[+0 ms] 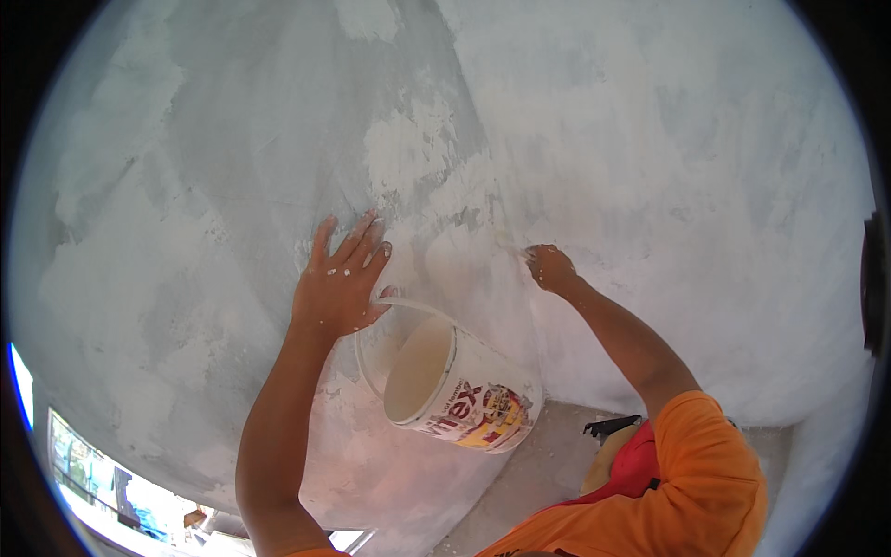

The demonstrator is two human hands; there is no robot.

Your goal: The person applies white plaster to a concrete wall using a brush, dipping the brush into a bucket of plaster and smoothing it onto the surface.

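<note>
A: In the head view, what is done with the left hand (pixel 339 288)?
B: It is held open, with its fingers spread in front of the left wall (pixel 232 139). White spots are seen on the fingers. Whether the wall is pressed cannot be told.

A: And where is the bucket (pixel 469 395)?
B: It is seen just below the left hand, between the two arms. It is tipped, and its round mouth is turned to the left. The white handle (pixel 422 307) is seen right by the left thumb. Whether it is hooked there cannot be told.

A: How is the right hand (pixel 553 267) held?
B: It is held up near the line where the two walls are joined, with its fingers curled in. What is gripped, if anything, cannot be told.

A: What else is shown?
B: The left wall is covered in grey and white patches. The right wall (pixel 687 167) is mostly pale. The grey floor (pixel 534 450) is seen below the bucket, and an orange sleeve (pixel 710 455) is worn on the right arm.
</note>
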